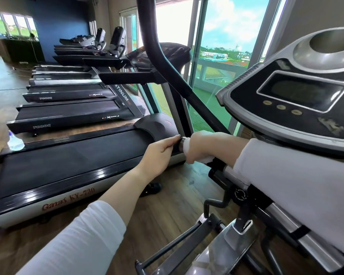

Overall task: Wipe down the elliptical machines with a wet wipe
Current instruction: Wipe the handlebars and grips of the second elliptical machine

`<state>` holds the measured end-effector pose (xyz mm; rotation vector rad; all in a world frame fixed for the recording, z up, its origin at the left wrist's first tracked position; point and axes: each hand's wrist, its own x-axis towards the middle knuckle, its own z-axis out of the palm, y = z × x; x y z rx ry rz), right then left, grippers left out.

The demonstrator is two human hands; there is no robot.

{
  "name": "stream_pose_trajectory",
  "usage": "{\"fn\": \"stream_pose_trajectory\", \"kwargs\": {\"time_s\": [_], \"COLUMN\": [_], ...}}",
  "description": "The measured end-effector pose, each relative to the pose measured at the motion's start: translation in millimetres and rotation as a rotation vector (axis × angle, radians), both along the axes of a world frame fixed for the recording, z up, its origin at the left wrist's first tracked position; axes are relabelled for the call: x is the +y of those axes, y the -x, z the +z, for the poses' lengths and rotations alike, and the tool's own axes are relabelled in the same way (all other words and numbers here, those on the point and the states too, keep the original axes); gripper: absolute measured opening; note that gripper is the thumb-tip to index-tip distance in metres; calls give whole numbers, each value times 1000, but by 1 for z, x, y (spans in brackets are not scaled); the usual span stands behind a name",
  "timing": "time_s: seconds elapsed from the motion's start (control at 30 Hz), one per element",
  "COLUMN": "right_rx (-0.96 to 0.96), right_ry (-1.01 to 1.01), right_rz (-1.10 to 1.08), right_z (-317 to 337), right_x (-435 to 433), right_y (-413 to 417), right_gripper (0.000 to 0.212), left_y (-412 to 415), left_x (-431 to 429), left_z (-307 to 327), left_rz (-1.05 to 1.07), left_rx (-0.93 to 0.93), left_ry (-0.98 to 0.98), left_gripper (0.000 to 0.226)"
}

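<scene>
The elliptical machine's grey and black console (pixel 298 102) fills the right side. A short handlebar (pixel 181 143) sticks out leftward below it, ending in a grey cap. My right hand (pixel 202 146) grips a white wet wipe (pixel 187 148) wrapped round this handlebar, just behind the cap. My left hand (pixel 160 150) pinches the handlebar's end, thumb on top, fingers below. Both sleeves are white. The bar under the wipe is hidden.
The elliptical's black swing arm (pixel 167 62) curves up in front of the window. A black treadmill (pixel 72 155) lies close on the left, with a clear spray bottle (pixel 15 142) on its side rail. More treadmills stand behind. Pedal linkages (pixel 216 235) sit low.
</scene>
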<state>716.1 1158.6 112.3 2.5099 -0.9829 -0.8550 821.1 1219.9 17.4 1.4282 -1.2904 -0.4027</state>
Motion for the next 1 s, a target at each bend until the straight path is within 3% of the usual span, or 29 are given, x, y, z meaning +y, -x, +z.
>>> {"fn": "stream_pose_trajectory", "kwargs": {"time_s": [0.1,0.2,0.27,0.33,0.47,0.53,0.67,0.8,1.0], "right_rx": [-64,-128,-137,-123,-138,-183,-163,-226,-233], "right_ry": [188,232,238,185,-166,-219,8,214,111], "right_rz": [4,-86,-56,4,-115,-104,-24,-22,-53], "right_z": [-10,-21,-19,-12,-1,2,-1,-11,-6], "right_x": [5,6,7,3,-2,0,10,15,8], "right_y": [8,12,9,4,2,3,11,20,12], "right_gripper": [2,30,20,5,18,18,2,2,13], "left_y": [-1,-2,-3,-3,-4,-3,-1,-3,-3], "left_x": [-1,0,1,3,4,4,5,2,2], "left_z": [0,-1,-1,-1,-1,0,-1,-2,-2], "left_rz": [-12,-41,-60,-73,-88,-91,-100,-106,-105], "left_rx": [-119,-216,-259,-285,-325,-321,-256,-222,-200], "left_ry": [0,-14,-27,-42,-55,-61,-76,-93,-101], "left_gripper": [41,47,52,56,58,59,52,44,43]}}
